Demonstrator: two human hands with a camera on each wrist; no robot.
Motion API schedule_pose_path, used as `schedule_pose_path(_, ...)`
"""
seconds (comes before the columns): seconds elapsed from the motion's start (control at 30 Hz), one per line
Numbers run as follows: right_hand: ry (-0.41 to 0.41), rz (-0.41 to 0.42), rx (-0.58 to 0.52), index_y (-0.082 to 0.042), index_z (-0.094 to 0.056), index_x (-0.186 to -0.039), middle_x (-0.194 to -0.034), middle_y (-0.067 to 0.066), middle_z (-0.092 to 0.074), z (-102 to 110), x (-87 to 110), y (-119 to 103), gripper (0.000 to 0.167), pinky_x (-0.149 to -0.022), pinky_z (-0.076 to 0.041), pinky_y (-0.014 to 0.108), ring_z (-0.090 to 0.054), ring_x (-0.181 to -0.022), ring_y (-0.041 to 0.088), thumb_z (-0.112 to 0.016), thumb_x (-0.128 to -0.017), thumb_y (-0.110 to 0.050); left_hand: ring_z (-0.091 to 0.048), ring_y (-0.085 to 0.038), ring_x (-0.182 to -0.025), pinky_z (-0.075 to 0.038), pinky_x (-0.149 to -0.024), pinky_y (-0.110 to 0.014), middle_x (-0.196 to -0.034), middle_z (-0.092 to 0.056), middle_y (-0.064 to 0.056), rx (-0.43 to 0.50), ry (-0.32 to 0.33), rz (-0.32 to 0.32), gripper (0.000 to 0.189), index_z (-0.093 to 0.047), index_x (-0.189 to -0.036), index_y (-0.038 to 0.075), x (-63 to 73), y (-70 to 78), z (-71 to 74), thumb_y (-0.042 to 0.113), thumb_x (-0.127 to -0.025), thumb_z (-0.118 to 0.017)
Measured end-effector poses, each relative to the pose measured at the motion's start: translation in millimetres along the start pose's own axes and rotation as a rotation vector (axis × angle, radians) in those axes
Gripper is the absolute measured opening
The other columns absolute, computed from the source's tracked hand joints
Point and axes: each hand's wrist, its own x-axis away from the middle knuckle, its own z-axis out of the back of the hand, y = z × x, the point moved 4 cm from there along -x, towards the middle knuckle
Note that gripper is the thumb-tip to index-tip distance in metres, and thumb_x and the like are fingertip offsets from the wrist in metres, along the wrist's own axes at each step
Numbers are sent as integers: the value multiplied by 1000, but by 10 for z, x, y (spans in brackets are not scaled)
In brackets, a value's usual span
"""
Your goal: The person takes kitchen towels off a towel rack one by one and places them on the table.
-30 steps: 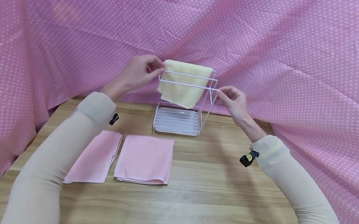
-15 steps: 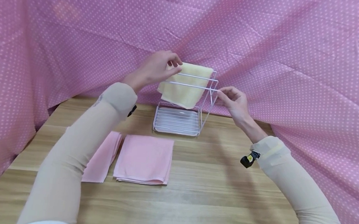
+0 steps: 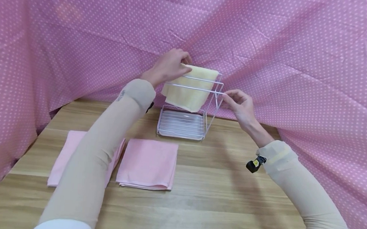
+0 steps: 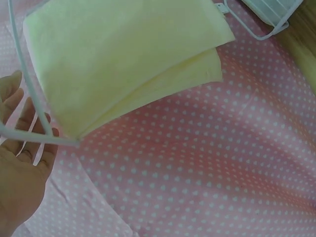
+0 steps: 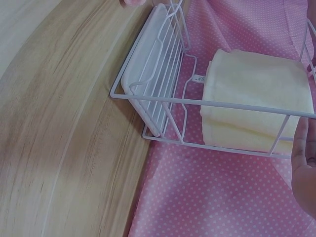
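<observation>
A pale yellow towel (image 3: 186,97) hangs folded over the rear bar of a white wire rack (image 3: 213,113). My left hand (image 3: 170,65) is at the towel's top left part, thumb and fingers loosely bent. In the left wrist view, the fingers of that left hand (image 4: 19,182) lie spread behind the rack's wires, beside the edge of the yellow towel (image 4: 128,54). With thumb and fingertips, my right hand (image 3: 243,108) pinches the rack's front right corner. The right wrist view has the right hand (image 5: 303,182) at the frame's end, the towel (image 5: 256,79) hanging inside.
A white tray (image 3: 181,125) sits in the rack's base under a wire grid. Two folded pink towels lie on the wooden table (image 3: 210,194): the right towel (image 3: 148,163) in full view, the left towel (image 3: 65,156) partly under my left forearm. Pink dotted fabric (image 3: 113,21) drapes behind.
My left hand has moved right, from the rack's left end to over the towel's upper left part. The right hand stays on the rack's corner.
</observation>
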Motion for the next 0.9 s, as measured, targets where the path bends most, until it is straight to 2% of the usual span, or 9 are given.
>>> schedule_pose_path(0.23, -9, -1, -8, -15, -74, -101, -93, -3, -78, -20, 5, 2, 15, -80, -65, 28, -77, -81, 13, -67, -101, -1, -57, -31, -130, -49, -116, -44, -136, -66, -14, -70, -6, -17, 35, -67, -133, 8, -53, -59, -94, 27, -104, -67)
schedule_pose_path(0.57, -6, 6, 6, -15, -74, -101, -94, -3, -78, -9, 11, -25, 15, -82, -66, 31, -77, -82, 13, -67, -101, -1, -56, -29, -134, -44, -121, -43, -139, -67, -12, -33, 15, 43, 34, -68, -133, 9, -162, -116, -138, 24, -103, -70)
schedule_pose_path(0.9, 1, 5, 25, -7, -73, -105, -94, -3, -78, -18, 1, -28, 11, -82, -66, 31, -77, -82, 14, -66, -101, 1, -58, -28, -128, -46, -118, -42, -134, -69, -13, -16, 27, 66, 32, -71, -130, 8, -188, -143, -138, 24, -102, -71)
